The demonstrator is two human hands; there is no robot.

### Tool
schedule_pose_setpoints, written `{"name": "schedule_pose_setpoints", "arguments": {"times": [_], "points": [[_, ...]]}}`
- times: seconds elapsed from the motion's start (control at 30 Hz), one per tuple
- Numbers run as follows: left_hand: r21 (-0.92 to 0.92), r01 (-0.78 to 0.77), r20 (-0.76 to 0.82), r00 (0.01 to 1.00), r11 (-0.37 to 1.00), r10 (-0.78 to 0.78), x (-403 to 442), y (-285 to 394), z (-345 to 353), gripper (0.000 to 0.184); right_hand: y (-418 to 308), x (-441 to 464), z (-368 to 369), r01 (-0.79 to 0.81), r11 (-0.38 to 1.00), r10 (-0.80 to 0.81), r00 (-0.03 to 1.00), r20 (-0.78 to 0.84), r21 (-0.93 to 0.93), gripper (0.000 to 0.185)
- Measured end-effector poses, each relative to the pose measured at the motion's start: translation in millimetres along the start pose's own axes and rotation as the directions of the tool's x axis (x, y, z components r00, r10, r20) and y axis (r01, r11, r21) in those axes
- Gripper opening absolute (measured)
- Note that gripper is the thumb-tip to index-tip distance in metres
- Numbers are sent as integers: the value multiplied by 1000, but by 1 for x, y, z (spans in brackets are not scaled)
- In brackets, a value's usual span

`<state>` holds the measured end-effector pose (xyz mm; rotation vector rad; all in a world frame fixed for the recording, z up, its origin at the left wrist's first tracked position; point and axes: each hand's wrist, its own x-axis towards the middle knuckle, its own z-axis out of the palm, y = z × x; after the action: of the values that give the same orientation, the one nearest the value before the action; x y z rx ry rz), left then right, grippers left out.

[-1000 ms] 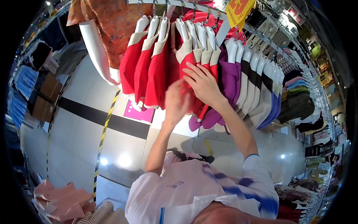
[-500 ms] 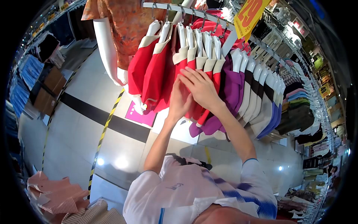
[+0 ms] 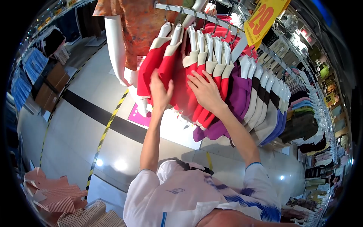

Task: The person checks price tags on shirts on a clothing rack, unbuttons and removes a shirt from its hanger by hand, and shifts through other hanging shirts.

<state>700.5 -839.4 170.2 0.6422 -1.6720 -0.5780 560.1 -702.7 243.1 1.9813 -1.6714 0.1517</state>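
Observation:
Several red shirts with cream collars (image 3: 177, 90) hang in front of me on white hangers (image 3: 193, 39). My left hand (image 3: 160, 92) is against the left-hand red shirts, its thumb apart from the fingers; some fingertips are hidden by the fabric. To its right, my right hand (image 3: 206, 90) lies on the right-hand group of red shirts with fingers spread. A gap separates the two groups of shirts between my hands. Neither hand visibly grips the cloth.
The shirts hang from a white metal rail (image 3: 204, 16). Purple garments (image 3: 239, 89) and white-and-black tops follow on the right, below a yellow price sign (image 3: 261, 22). A mannequin in an orange patterned shirt (image 3: 134, 34) stands at left. Folded striped clothes (image 3: 56, 193) lie lower left.
My hands, close together before, have moved apart. The left hand went left to the left-hand red shirts; the right hand stays on the right-hand group, slightly lower. The view has shifted slightly.

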Motion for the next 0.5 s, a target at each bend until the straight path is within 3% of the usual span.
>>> {"name": "schedule_pose_setpoints", "arguments": {"times": [0.07, 0.13, 0.2, 0.27, 0.5], "points": [[-206, 194, 218, 965, 959, -148, -9, 8, 5, 65, 0, 1, 1, 0, 1000, 0, 1000, 16, -4, 38], [-124, 32, 217, 976, 992, -4, -26, 13, 22, 67, 0, 2, 4, 5, 1000, -6, 999, -39, -25, 42], [-220, 65, 241, 971, 973, -10, -40, 23, 35, 66, -2, 4, 5, -8, 1000, 8, 999, -45, -13, 47], [-170, -29, 228, 971, 985, 68, -44, 27, 40, 72, -4, 9, 0, -38, 999, 40, 995, -89, 25, 48], [-322, 121, 330, 944, 939, -9, -44, 28, 28, 61, -2, 19, 11, 4, 1000, -4, 1000, -6, -16, 47]]}}
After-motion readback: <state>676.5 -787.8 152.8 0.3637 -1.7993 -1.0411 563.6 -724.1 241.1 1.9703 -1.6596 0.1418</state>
